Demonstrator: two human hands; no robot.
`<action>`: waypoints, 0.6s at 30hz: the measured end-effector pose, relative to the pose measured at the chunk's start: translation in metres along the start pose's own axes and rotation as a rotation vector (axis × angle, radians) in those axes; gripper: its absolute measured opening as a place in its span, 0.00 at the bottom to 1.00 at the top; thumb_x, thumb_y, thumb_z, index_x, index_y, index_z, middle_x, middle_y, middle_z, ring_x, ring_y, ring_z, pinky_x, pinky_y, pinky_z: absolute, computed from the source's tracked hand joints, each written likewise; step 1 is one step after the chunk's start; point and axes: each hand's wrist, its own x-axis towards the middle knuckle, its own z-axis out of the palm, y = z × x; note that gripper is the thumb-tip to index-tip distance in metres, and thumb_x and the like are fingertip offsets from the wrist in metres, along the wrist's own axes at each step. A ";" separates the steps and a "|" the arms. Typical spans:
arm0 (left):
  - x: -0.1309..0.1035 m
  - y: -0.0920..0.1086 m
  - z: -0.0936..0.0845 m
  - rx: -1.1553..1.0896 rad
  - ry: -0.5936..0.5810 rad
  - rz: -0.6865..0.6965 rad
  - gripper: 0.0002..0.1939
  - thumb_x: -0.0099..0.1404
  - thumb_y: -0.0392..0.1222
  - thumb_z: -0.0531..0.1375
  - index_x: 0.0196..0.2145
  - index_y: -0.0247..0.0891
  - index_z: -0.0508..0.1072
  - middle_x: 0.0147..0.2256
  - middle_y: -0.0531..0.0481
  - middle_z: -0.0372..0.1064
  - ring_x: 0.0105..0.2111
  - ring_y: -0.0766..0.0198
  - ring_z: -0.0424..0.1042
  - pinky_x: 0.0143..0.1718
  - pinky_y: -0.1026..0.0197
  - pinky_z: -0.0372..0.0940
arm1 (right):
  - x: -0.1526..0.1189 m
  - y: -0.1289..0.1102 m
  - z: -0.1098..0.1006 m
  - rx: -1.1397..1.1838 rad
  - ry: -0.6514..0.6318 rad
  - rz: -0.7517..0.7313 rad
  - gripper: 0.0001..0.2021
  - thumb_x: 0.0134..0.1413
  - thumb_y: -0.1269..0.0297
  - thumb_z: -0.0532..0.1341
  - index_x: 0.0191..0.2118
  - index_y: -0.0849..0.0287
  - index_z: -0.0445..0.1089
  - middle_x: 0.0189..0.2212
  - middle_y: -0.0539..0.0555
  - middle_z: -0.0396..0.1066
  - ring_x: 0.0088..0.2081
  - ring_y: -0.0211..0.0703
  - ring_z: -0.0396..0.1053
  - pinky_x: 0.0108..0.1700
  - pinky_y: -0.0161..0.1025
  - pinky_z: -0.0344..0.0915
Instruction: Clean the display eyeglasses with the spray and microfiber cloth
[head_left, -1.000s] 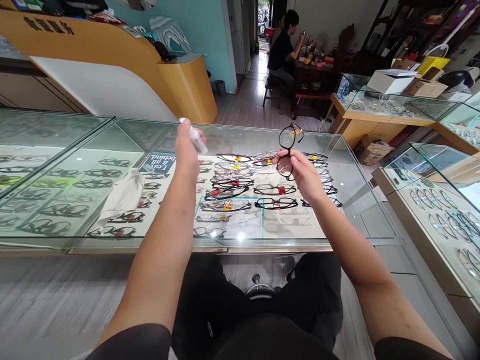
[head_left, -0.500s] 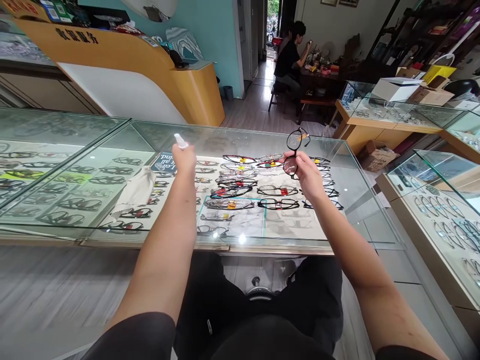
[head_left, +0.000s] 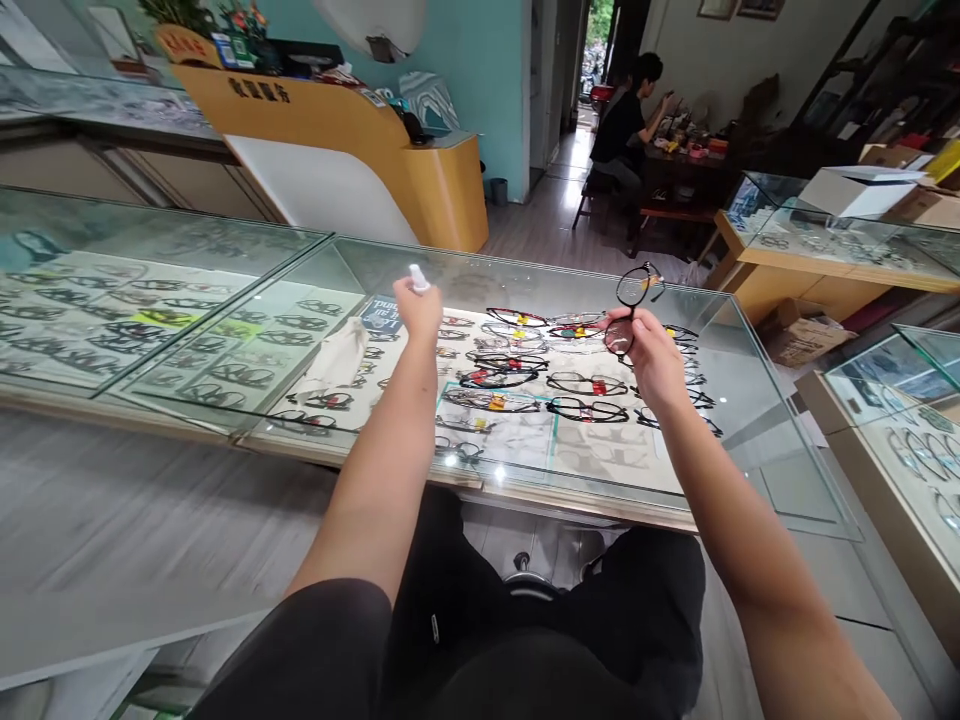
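Bottle (head_left: 418,278): its slanting body, visible a second ago, is now hidden by the hand, nozzle up; it has come nearer the cloth (head_left: 334,360), just right of it.
Left hand (head_left: 420,308): fingers wrapped round the bottle; neither held thing is set down.
Glasses (head_left: 621,322): raised, well right of the cloth; long axis near upright, top leaning right, one lens above the other.
Right hand (head_left: 654,352): fingers pinching the rim near the bridge.

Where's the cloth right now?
In the head view, the cloth lies left of centre on the glass case, next to the blue card and left of the left hand.
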 end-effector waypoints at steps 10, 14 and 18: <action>-0.036 0.019 -0.104 0.088 0.217 0.317 0.13 0.70 0.32 0.58 0.50 0.41 0.70 0.47 0.42 0.77 0.50 0.47 0.78 0.61 0.42 0.69 | -0.003 -0.003 -0.001 0.022 -0.011 -0.009 0.14 0.71 0.51 0.62 0.51 0.51 0.79 0.46 0.56 0.82 0.40 0.45 0.75 0.46 0.43 0.71; -0.042 -0.024 -0.133 0.645 -0.070 0.212 0.13 0.69 0.42 0.65 0.49 0.36 0.75 0.54 0.27 0.76 0.58 0.27 0.74 0.61 0.30 0.66 | -0.005 -0.002 0.001 0.030 -0.025 -0.006 0.13 0.70 0.51 0.63 0.51 0.51 0.80 0.46 0.56 0.82 0.39 0.45 0.74 0.44 0.42 0.71; -0.038 -0.066 -0.145 0.851 -0.251 0.070 0.27 0.68 0.55 0.68 0.55 0.32 0.75 0.62 0.17 0.69 0.64 0.21 0.70 0.61 0.30 0.66 | -0.004 0.001 0.000 0.041 -0.021 -0.014 0.13 0.70 0.52 0.64 0.50 0.51 0.81 0.46 0.56 0.82 0.39 0.44 0.74 0.43 0.42 0.71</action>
